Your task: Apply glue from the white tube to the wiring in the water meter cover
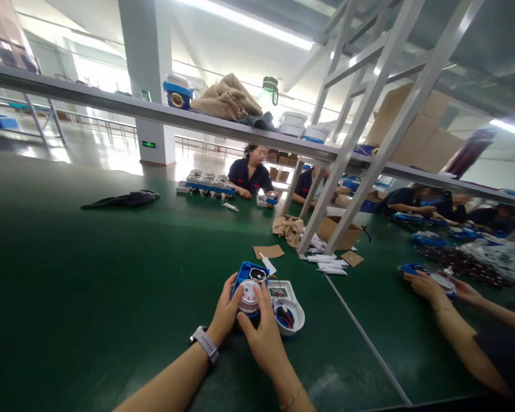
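Note:
In front of me on the green table lies a blue meter body (246, 270) with a round, clear-and-white register (249, 292) set in it. My left hand (226, 309) grips the body's left side, its thumb by the register. From the right, my right hand (261, 329) has its fingers bent over the register's edge. Thin wires run from the body to an open white cover (298, 317), which rests against its right side and holds a circuit board and dark red and black leads. Just behind lies a white tube (267, 263) on a piece of cardboard (271, 250).
White tubes (332, 266) lie near the metal shelf legs, beside a cardboard box (332, 232) and a beige cloth (288, 229). A co-worker's hands (429, 289) hold another meter at right. Assembled meters (209, 182) stand across the table. A dark cloth (129, 198) lies left.

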`<act>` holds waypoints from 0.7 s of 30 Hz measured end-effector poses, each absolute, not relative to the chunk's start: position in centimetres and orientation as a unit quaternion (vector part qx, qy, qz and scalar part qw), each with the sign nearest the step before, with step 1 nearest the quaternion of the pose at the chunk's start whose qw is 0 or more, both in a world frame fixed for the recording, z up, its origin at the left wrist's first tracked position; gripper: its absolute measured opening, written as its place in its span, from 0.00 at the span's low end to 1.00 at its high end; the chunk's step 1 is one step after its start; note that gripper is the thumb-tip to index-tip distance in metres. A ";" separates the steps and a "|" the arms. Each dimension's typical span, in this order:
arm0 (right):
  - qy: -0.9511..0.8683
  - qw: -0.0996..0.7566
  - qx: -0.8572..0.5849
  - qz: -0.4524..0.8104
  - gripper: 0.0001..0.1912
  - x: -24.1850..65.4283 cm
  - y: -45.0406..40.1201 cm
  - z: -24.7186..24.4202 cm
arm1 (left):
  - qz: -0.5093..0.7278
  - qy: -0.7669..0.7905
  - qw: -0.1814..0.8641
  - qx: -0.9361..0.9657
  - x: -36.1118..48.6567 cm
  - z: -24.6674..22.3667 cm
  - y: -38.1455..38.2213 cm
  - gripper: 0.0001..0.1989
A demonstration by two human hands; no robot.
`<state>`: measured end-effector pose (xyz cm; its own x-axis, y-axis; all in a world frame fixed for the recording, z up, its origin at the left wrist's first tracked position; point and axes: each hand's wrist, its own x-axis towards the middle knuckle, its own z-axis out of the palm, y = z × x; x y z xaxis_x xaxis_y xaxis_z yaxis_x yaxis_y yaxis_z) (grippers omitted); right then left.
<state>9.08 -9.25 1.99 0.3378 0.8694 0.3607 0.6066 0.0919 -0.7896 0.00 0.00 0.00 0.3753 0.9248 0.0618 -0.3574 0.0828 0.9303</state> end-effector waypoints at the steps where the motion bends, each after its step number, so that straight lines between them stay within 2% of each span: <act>1: -0.576 0.475 -0.647 0.152 0.34 8.4 -9.3 2.4 | 0.481 0.311 0.673 0.467 -1.1 0.2 0.4 0.35; 4: -0.631 0.451 -0.601 0.191 0.31 7.2 -9.6 4.3 | 0.489 0.344 0.663 0.450 -4.6 0.8 1.5 0.35; 9: -0.657 0.446 -0.585 0.164 0.16 9.1 -9.7 6.3 | 0.500 0.388 0.634 0.445 -8.5 1.4 2.9 0.31; 13: -0.660 0.405 -0.616 0.145 0.18 12.1 -10.0 5.6 | 0.501 0.414 0.616 0.445 -9.0 1.5 4.1 0.29; 17: -0.682 0.355 -0.610 0.190 0.17 12.5 -11.3 5.0 | 0.496 0.412 0.604 0.468 -8.3 1.1 5.7 0.29; 21: -0.699 0.344 -0.579 0.243 0.17 10.6 -12.7 5.6 | 0.498 0.383 0.612 0.480 -7.6 0.3 7.3 0.29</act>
